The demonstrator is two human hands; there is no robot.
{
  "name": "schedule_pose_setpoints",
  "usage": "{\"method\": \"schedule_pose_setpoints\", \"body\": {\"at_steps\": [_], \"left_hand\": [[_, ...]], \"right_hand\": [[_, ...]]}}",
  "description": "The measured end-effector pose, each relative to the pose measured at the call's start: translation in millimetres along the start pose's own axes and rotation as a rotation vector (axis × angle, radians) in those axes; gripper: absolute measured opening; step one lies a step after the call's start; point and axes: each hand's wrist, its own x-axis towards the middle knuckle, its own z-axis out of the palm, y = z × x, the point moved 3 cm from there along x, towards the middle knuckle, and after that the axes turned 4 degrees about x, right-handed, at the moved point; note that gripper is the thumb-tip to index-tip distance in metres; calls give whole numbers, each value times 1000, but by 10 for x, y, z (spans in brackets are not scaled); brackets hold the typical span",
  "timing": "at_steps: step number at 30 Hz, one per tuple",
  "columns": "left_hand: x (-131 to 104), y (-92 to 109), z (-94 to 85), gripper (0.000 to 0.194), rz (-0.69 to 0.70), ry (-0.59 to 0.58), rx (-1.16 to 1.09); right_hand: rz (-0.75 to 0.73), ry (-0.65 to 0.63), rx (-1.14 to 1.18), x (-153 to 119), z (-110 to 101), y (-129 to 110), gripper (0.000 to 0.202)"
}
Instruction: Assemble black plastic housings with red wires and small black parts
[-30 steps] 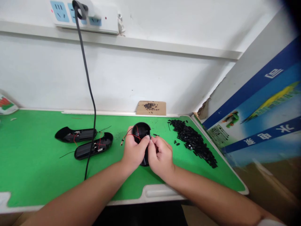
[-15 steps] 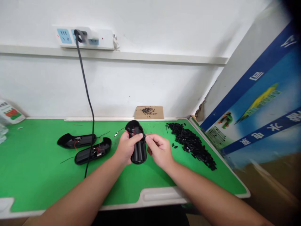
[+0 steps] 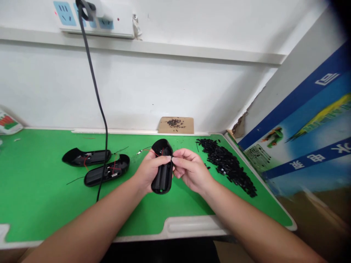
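Note:
My left hand point(image 3: 148, 171) is wrapped round a black plastic casing point(image 3: 161, 179), its thumb lying across the inside. The casing is open toward me, with long rounded channels in its lower half. A red wire point(image 3: 150, 150) runs from it to a small metal-tipped end at the left. At the casing's right rim, my right hand point(image 3: 190, 170) pinches with thumb and forefinger; whatever sits between those fingertips is too small to make out. Left on the table lie two similar black casings, an upper one point(image 3: 95, 157) and a lower one point(image 3: 93, 178), both with red wires.
A heap of small black parts point(image 3: 227, 164) lies on the green table point(image 3: 49, 208) at right. Dark bits rest on a cardboard piece point(image 3: 163, 128) by the wall. A black cable point(image 3: 95, 87) hangs from a power strip point(image 3: 123, 25). A printed box point(image 3: 307, 120) stands at right.
The view has tilted down a little, so the power strip sits higher. My right fingers have closed in against the casing's right rim; my left hand keeps its hold.

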Motion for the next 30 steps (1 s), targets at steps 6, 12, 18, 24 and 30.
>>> {"method": "schedule_pose_setpoints", "body": {"at_steps": [6, 12, 18, 24, 30], "left_hand": [[-23, -18, 19, 51, -45, -25, -59], [-53, -15, 39, 46, 71, -84, -61], [-51, -16, 4, 45, 171, -4, -26], [-47, 32, -60, 41, 361, 176, 148], [-16, 29, -95, 37, 426, 223, 255]], "right_hand": [[89, -47, 51, 0, -56, 24, 22], [-9, -47, -61, -9, -158, 78, 21], [-304, -28, -439, -84, -153, 41, 15], [-483, -24, -684, -196, -45, -43, 16], [-606, -55, -862, -231, -11, -39, 13]]}}
